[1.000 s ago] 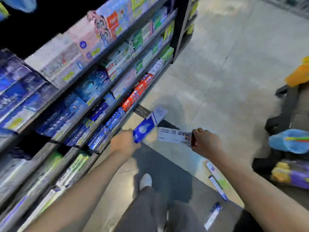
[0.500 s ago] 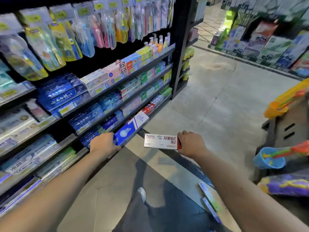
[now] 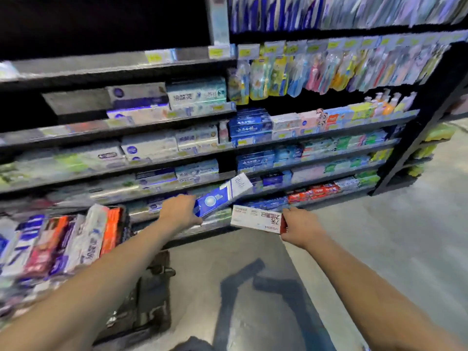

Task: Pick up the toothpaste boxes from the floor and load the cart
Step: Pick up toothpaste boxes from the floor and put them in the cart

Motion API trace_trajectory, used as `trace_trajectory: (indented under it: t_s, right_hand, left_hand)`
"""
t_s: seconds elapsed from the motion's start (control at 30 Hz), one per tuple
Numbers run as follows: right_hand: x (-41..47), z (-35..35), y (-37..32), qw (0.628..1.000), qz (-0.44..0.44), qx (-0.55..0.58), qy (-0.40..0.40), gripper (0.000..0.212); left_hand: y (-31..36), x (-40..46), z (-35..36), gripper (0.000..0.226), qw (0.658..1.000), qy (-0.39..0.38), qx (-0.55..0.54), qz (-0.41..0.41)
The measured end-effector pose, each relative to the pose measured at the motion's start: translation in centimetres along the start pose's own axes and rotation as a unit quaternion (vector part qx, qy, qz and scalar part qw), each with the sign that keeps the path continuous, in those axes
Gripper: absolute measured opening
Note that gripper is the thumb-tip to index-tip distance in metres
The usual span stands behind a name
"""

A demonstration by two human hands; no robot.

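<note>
My left hand (image 3: 180, 212) grips one end of a blue and white toothpaste box (image 3: 222, 195) that points up and to the right. My right hand (image 3: 298, 225) grips the red end of a white toothpaste box (image 3: 255, 219) held level, its free end pointing left. Both boxes are held in the air in front of the lower store shelves. At the lower left stands the cart (image 3: 149, 287), dark-framed, with several toothpaste boxes (image 3: 63, 241) stacked on it, blurred.
Black store shelving (image 3: 316, 138) full of toothpaste boxes fills the back, with hanging toothbrush packs (image 3: 329, 69) above. Grey floor (image 3: 392, 249) lies open to the right. My shadow falls on the floor between my arms.
The view has swung left and up: the floor boxes and the toy stand at right are gone, and the loaded cart has come in at lower left. Both hands still hold their boxes.
</note>
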State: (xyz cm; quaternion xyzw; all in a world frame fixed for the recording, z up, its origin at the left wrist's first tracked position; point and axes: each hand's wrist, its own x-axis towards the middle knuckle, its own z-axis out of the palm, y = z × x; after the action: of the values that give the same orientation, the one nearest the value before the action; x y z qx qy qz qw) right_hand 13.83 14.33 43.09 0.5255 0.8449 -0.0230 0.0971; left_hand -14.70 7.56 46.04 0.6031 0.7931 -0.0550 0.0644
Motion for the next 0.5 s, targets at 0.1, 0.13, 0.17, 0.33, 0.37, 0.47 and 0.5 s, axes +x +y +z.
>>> trace_trajectory:
  t_s: [0.1,0.13,0.17,0.33,0.37,0.47,0.5]
  right_hand:
    - [1.6,-1.2,-4.7,0.998,-0.056,-0.028,0.010,0.042]
    - [2.1,-1.6,-6.3,0.997,-0.071,-0.036,0.017,0.042]
    - [2.6,-1.9,-8.2,0.995,-0.086,-0.040,0.022,0.041]
    - [4.8,-3.5,-19.4,0.984,-0.173,-0.043,0.028,0.037]
    - [5.0,-3.7,-21.9,0.981,-0.186,-0.049,0.026,0.035]
    - [5.6,-3.7,-29.4,0.974,-0.219,-0.058,0.027,0.032]
    - [5.8,-3.5,-31.8,0.972,-0.227,-0.058,0.026,0.033]
  left_hand:
    - [-5.7,-2.6,-0.3,0.038,0.998,0.023,-0.020,-0.054]
    - [-7.8,-3.5,-0.3,0.036,0.997,0.029,-0.026,-0.069]
    - [-10.0,-4.4,-0.3,0.035,0.995,0.033,-0.033,-0.088]
    - [-22.2,-10.1,0.9,0.045,0.980,0.029,-0.057,-0.187]
    - [-24.9,-11.3,1.4,0.045,0.977,0.029,-0.054,-0.206]
    - [-32.7,-14.7,3.0,0.049,0.968,0.005,-0.047,-0.247]
    - [-35.2,-15.7,3.5,0.049,0.968,-0.009,-0.040,-0.249]
